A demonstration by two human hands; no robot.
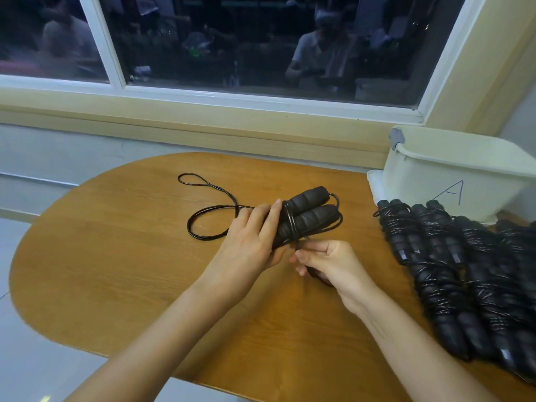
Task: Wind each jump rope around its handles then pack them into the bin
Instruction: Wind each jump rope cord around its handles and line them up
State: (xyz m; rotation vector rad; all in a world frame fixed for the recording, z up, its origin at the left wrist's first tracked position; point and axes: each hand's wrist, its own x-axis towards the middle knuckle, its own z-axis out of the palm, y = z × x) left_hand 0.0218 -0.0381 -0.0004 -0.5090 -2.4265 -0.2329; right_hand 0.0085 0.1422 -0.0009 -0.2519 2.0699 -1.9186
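My left hand [251, 238] grips two black foam jump-rope handles [307, 216] held side by side over the middle of the wooden table [116, 256]. A few turns of thin black cord wrap the handles near my fingers. My right hand [324, 261] pinches the cord just below the handles. The loose cord [203, 219] trails in loops to the left across the table. A white bin [452, 184] marked with the letter A stands at the back right.
Several wound black jump ropes [452, 265] lie in a pile at the right, in front of the bin. A window with a white frame [203, 94] runs behind the table. The table's rounded edge curves at the left and front.
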